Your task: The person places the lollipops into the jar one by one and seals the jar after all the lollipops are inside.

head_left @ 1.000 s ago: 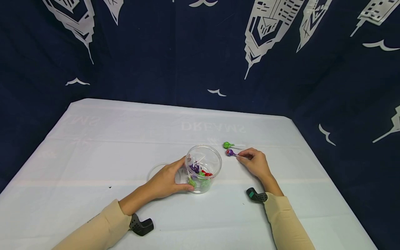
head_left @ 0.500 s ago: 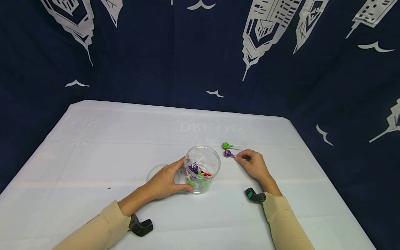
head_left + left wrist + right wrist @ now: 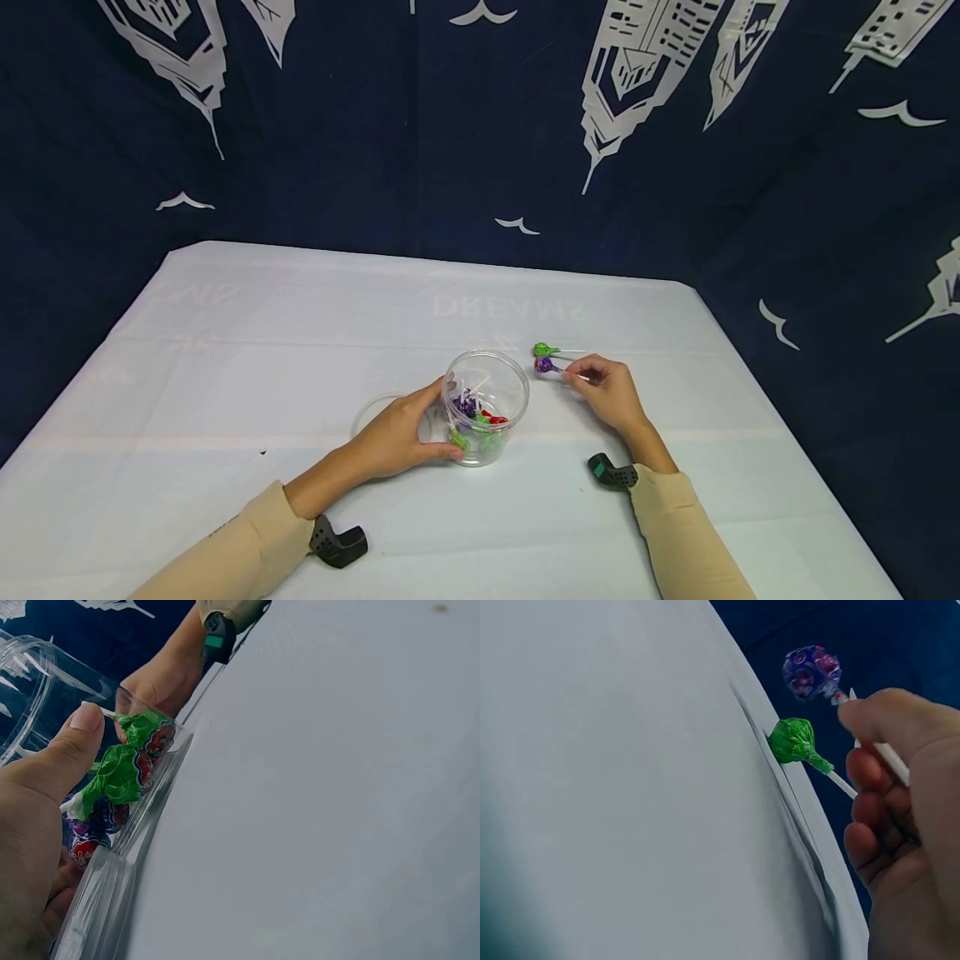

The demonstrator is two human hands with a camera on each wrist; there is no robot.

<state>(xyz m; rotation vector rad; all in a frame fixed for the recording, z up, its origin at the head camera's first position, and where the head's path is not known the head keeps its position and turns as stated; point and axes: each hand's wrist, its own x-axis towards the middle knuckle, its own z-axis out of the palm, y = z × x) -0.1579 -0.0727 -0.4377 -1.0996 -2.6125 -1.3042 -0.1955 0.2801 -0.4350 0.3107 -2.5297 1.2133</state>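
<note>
My left hand [image 3: 397,429] grips the side of a clear plastic cup [image 3: 517,396], its thumb along the near wall. Inside the cup lie several wrapped lollipops: purple ones [image 3: 467,404], green ones [image 3: 120,774] and a red one [image 3: 497,418]. To the right, my right hand [image 3: 611,396] pinches the white stick of a purple lollipop [image 3: 811,673] between thumb and finger, with its head just off the table. Right beside that head, a green lollipop [image 3: 791,740] lies on the cloth, its white stick pointing toward the right.
A clear round lid [image 3: 366,410] lies on the table behind the left hand, partly covered by it. White cloth [image 3: 225,375] covers the table, and a dark blue printed curtain [image 3: 360,150] hangs behind its far edge.
The purple lollipop's head has risen slightly off the table and come closer to the green one in the head view. My left hand and the cup stay in place.
</note>
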